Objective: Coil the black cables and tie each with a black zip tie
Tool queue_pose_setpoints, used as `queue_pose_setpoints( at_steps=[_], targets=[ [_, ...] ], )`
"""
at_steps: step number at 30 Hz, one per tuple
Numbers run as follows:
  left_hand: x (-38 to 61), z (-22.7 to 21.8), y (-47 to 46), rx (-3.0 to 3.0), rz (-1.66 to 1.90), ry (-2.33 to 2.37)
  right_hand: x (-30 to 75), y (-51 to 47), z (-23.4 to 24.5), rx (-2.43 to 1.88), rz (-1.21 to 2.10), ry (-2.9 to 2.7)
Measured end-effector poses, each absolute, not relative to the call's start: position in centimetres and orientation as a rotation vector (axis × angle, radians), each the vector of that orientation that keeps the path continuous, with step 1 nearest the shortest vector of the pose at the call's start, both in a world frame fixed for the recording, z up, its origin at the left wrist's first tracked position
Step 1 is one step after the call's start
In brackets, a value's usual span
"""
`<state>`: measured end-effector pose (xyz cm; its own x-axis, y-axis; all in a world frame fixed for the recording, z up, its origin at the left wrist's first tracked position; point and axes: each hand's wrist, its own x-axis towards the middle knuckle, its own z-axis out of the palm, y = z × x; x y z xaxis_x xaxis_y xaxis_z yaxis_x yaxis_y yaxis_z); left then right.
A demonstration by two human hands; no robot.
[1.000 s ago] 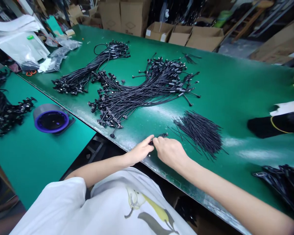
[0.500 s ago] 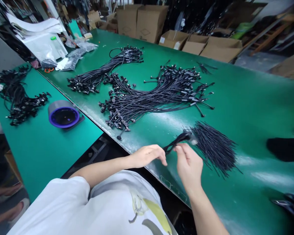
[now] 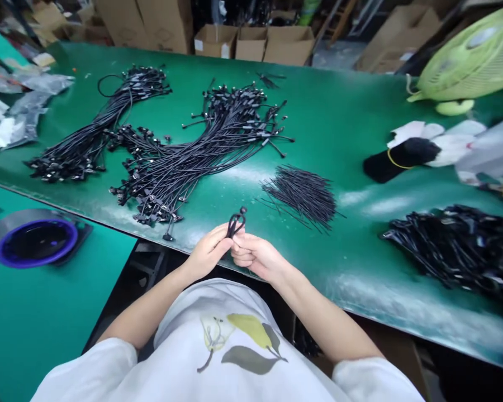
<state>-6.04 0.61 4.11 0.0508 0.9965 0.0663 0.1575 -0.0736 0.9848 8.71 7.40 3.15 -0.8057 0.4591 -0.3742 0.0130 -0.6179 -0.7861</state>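
Close to the table's front edge, a looped black cable sticks up from between my two hands. My left hand is closed around its lower part from the left. From the other side my right hand pinches at the same spot, fingers curled; what exactly lies in those fingers is partly hidden. Just beyond, to the right, lies a pile of thin black ties. A large bundle of black cables with connectors at both ends spreads out to the left.
Another cable bundle lies further left. A tape roll sits on the lower side table. On the right are coiled black cables, a black roll with a yellow band and a green fan. Cardboard boxes stand behind.
My view has swung to the right, bringing the fan and coiled cables in. My hands have come together away from the tie pile, and the cable now stands upright as a loop between them.
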Motion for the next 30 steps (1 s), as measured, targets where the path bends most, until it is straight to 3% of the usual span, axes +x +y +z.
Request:
queue_pose_setpoints(
  at_steps=[4,6,11,14,16,19,26,30],
  targets=[
    [-5.4,3.7,1.0,1.15,1.175,1.147,9.9,7.1,3.4,-0.817,2.501,-1.268],
    [-5.2,3.7,1.4,0.995,1.254,1.17,11.0,7.3,3.6,-0.901,2.287,-1.568],
    [-4.1,3.3,2.3,0.961,1.225,1.387,13.2,7.8,4.7,-0.946,0.734,-2.118],
    [-3.7,3.4,2.7,1.467,0.951,1.531,13.9,8.4,5.0,-0.709,0.143,-2.42],
    [-4.0,3.8,3.1,1.817,0.831,1.559,14.7,9.1,4.5,-0.644,0.026,-2.582],
    [-5.2,4.0,3.4,1.916,0.93,1.599,16.5,9.7,3.4,-0.813,-0.022,-2.51],
    [-3.0,2.9,3.9,0.925,1.143,1.034,17.3,8.4,2.1,-0.908,-0.03,-2.306],
    [-0.5,3.7,4.8,0.725,1.32,1.029,15.0,7.9,1.1,-0.94,0.023,-2.414]
  ],
)
